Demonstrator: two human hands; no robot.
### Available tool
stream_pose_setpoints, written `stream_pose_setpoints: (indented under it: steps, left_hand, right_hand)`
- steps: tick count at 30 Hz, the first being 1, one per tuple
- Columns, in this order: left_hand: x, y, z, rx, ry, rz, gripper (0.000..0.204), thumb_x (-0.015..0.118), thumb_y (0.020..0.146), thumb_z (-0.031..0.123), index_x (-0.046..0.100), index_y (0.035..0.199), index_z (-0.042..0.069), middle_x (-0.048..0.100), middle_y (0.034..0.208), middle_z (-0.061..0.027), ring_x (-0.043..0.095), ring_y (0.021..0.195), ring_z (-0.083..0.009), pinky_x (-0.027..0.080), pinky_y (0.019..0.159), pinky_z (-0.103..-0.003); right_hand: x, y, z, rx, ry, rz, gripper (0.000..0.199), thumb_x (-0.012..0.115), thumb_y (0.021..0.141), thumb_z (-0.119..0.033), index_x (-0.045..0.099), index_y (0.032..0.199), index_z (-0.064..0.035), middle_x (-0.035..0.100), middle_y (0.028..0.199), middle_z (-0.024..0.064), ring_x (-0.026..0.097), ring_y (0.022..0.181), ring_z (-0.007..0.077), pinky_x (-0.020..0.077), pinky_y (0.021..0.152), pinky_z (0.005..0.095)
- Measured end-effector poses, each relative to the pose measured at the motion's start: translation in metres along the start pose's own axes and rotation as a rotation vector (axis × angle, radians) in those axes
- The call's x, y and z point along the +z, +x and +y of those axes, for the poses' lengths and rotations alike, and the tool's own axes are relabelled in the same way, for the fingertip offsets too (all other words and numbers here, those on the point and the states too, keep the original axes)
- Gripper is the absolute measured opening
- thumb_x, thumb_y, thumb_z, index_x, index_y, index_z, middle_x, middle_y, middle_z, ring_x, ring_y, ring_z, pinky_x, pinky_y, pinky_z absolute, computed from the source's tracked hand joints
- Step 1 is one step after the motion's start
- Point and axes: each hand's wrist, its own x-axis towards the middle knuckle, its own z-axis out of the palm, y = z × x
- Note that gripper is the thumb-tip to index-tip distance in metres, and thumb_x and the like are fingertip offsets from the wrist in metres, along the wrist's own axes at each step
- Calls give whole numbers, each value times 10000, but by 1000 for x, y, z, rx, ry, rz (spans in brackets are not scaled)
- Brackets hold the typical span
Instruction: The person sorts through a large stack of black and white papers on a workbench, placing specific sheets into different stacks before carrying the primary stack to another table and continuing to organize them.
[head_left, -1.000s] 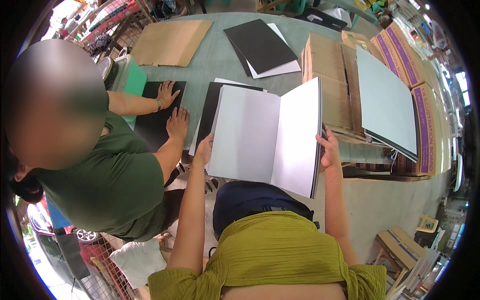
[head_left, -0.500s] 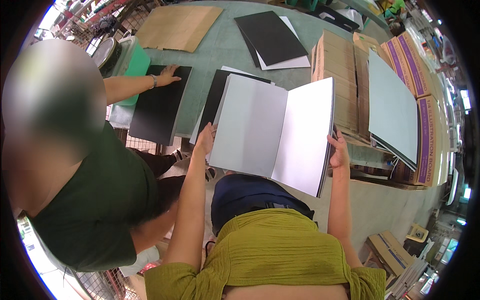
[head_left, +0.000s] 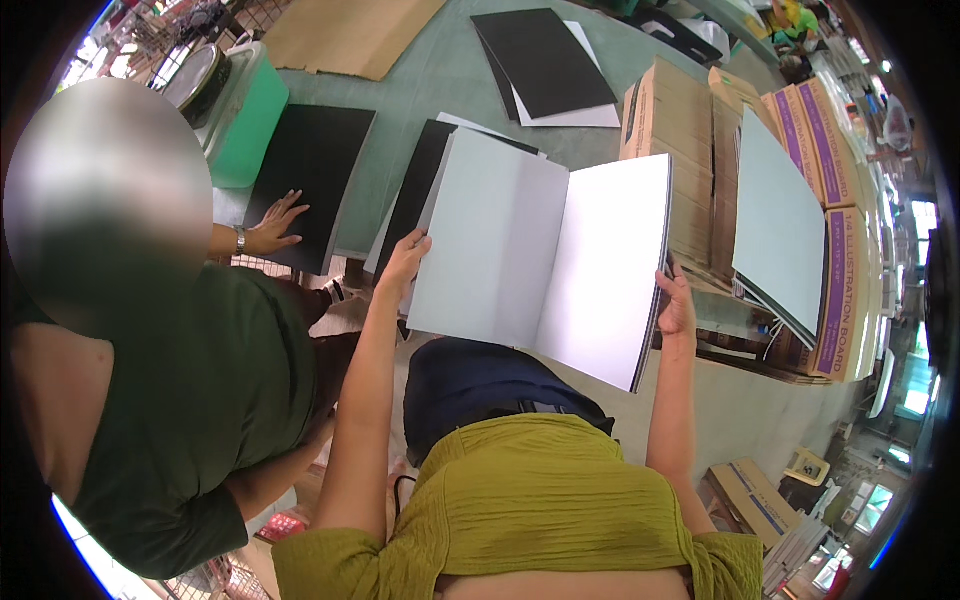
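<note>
A stack of large white boards (head_left: pixel 605 270) with dark backs is spread apart like an open book in front of my waist. My left hand (head_left: pixel 404 264) is closed on the left edge of the stack, thumb on the near face. On the other side, my right hand (head_left: pixel 677 300) grips the right edge, with its fingers partly hidden behind the boards. Beyond the left part, black boards (head_left: pixel 408 200) with white sheets lie on the green table (head_left: pixel 420 70), partly covered by what I hold.
To my left, a co-worker's hand (head_left: pixel 270 228) rests on a black board (head_left: pixel 320 150). A green tub (head_left: pixel 255 110) stands behind it. More black boards (head_left: pixel 555 65) lie farther back. Cartons (head_left: pixel 690 150) stand at the right, with a stack of pale boards (head_left: pixel 780 225) leaning there.
The co-worker's hand has slid nearer along the black board, toward its front edge. My hands keep their hold on the boards, which have shifted only slightly in view.
</note>
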Motion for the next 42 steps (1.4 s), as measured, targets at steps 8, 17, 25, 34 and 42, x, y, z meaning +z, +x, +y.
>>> stream_pose_setpoints:
  steps: [8,17,25,34,42]
  left_hand:
    - [-11,-20,31,67,46,46,368,495,982,202,500,1291,1,612,1157,-72,562,1064,-153,446,914,-295]
    - [-15,-25,43,116,-44,-40,396,485,982,171,438,1330,-12,591,1168,-86,552,1049,-154,443,908,-298]
    - [115,-66,85,352,273,-66,571,474,968,168,235,1484,224,567,1164,-178,542,1089,-236,434,931,-351]
    - [214,-100,119,293,684,-187,978,793,724,386,246,1453,35,452,1346,-216,470,1237,-333,430,990,-424]
    - [215,-89,110,362,558,-225,1076,870,613,342,262,1441,21,447,1338,-234,545,1139,-333,476,939,-431]
  right_hand:
    - [-2,-2,0,14,-56,6,601,625,806,-13,427,1373,-8,556,1286,117,543,1171,241,432,1004,364]
    - [5,-2,-2,1,-53,-30,593,634,805,-12,433,1363,-1,566,1265,115,554,1153,234,446,990,353]
    - [33,-2,-1,8,-18,-50,595,637,802,22,430,1360,-4,565,1257,107,561,1128,210,464,955,325]
    - [94,-5,3,-35,-99,-33,620,689,764,32,469,1340,-25,582,1191,75,555,1054,170,482,876,310]
    - [117,-11,-4,9,-108,-43,605,703,747,24,507,1314,-51,595,1198,72,572,1029,155,501,831,298]
